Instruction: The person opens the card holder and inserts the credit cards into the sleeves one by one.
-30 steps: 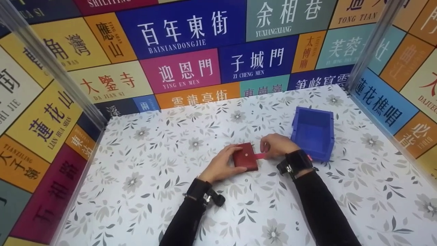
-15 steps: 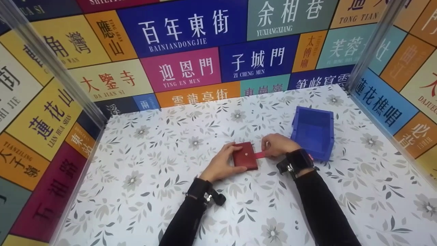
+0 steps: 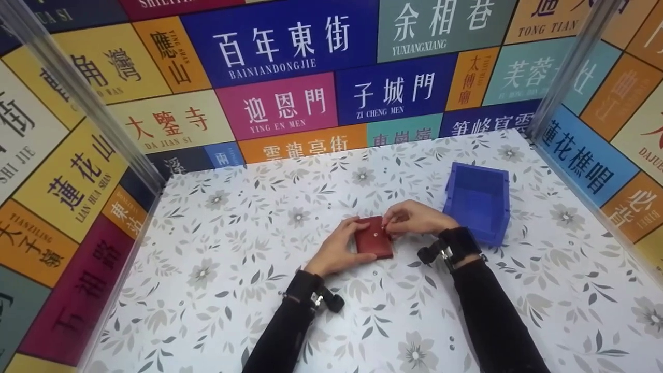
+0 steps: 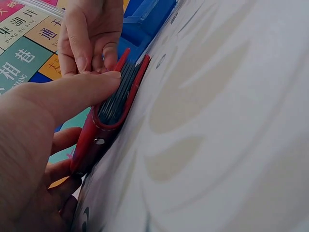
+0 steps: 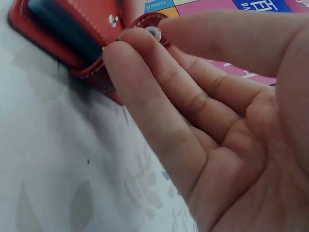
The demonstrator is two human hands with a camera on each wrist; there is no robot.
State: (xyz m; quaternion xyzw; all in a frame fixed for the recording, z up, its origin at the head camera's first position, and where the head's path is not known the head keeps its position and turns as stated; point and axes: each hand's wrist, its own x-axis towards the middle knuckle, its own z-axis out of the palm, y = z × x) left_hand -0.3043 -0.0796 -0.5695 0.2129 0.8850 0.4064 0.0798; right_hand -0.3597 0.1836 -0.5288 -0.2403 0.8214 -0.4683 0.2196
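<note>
A small red leather card holder (image 3: pixel 372 243) lies on the table, its front stud (image 5: pixel 113 20) showing. My left hand (image 3: pixel 334 251) grips it from the left, with the thumb over one edge and the fingers round the other side. Dark inner sleeves (image 4: pixel 117 94) fill it between the two covers in the left wrist view. On the far side from that hand, my right hand (image 3: pixel 418 218) pinches the end of the holder's strap (image 5: pixel 153 30) between thumb and fingertips. A metal snap on that strap end faces up close beside the front cover.
An open blue plastic bin (image 3: pixel 479 210) stands just behind and right of the right hand. White floral cloth (image 3: pixel 248 269) covers the table, and coloured sign-patterned panels (image 3: pixel 282 103) rise at the back and sides.
The right hand has moved left, bringing the strap from stretched out sideways to folded over the card holder's right edge. The left hand keeps its grip.
</note>
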